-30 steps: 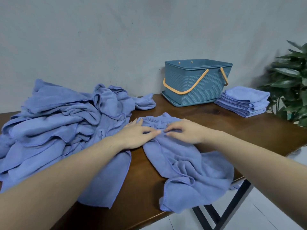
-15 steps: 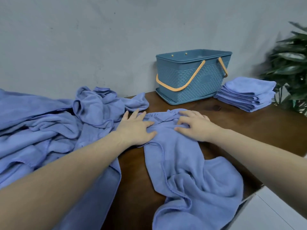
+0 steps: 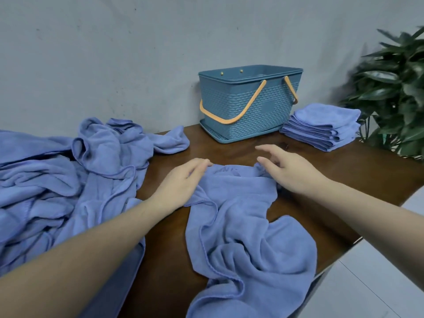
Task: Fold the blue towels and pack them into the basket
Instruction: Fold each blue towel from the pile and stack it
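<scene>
Near the middle of the frame the left hand [image 3: 181, 183] rests on the far left corner of a blue towel [image 3: 243, 223], its fingers curled over the cloth with the tips at the towel's far hem; whether they pinch the hem or only press on it cannot be told. The right hand [image 3: 290, 171] sits at the towel's far right corner, its thumb down on the bunched edge while the fingers are spread and lifted above the wood, holding nothing that can be seen. Between the two hands the towel's far hem runs roughly straight across, and from there the cloth trails down toward the bottom of the frame in loose wrinkles, its lower part spilling over the near edge of the brown wooden table [image 3: 358, 173]. To the left of the frame lies a large heap of unfolded blue towels [image 3: 62, 180], the nearest folds just beside the left wrist. Above the hands, against the grey wall [image 3: 114, 53], stands a blue woven-pattern basket [image 3: 247, 106] with orange handles [image 3: 231, 111] lowered. Just to its right sits a neat stack of folded blue towels [image 3: 323, 127]. A green leafy plant [image 3: 394, 88] fills the upper right.
</scene>
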Motion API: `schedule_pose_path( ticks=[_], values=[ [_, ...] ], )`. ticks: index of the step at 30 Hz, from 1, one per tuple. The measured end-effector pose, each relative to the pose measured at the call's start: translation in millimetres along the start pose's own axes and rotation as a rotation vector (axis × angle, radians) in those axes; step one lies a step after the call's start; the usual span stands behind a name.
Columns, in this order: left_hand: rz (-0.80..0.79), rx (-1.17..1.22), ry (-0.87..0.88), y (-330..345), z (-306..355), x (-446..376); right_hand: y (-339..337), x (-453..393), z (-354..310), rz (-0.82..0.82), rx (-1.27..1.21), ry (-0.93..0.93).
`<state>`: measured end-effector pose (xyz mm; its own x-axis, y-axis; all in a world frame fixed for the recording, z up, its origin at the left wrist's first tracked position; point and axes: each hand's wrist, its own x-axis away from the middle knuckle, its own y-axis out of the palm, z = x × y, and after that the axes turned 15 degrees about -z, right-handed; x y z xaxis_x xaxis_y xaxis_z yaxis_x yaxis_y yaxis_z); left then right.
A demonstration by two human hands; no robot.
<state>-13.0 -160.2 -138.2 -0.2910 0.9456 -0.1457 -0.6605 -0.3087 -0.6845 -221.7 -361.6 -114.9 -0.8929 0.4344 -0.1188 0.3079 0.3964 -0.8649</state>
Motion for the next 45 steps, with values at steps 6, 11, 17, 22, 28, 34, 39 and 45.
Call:
schedule_pose_path(
  ticks=[6, 11, 17, 22, 28, 34, 39, 45],
  values=[
    [0.07, -0.139, -0.067, 5.9, -2.1, -3.2, 19.8, -29.3, 6.2, -0.094, 0.006, 0.188],
    [0.051, -0.279, -0.172, 3.9, 0.0, -4.1, 9.5, -36.2, 1.9, -0.233, -0.143, 0.254],
    [0.001, -0.435, -0.325, 3.0, 7.3, -3.1, 9.0, -51.3, -8.4, -0.091, -0.183, -0.043],
    [-0.044, -0.528, -0.468, 0.2, -2.6, -4.5, 23.3, -79.2, -6.2, 0.106, -0.101, -0.129],
    [-0.096, -0.539, -0.614, -1.9, -5.2, -6.0, 33.9, -73.1, -1.7, 0.154, 0.006, -0.104],
    [0.017, -0.491, -0.322, -7.5, -6.6, -4.4, 33.0, -58.2, -7.6, -0.069, 0.218, -0.103],
    [0.076, -0.452, -0.246, -10.8, -3.0, -0.5, 25.2, -46.5, -6.7, 0.011, 0.244, -0.234],
    [0.171, -0.259, -0.345, -15.5, -11.0, -0.3, 27.1, -52.9, -14.2, 0.034, 0.012, 0.096]
  ],
)
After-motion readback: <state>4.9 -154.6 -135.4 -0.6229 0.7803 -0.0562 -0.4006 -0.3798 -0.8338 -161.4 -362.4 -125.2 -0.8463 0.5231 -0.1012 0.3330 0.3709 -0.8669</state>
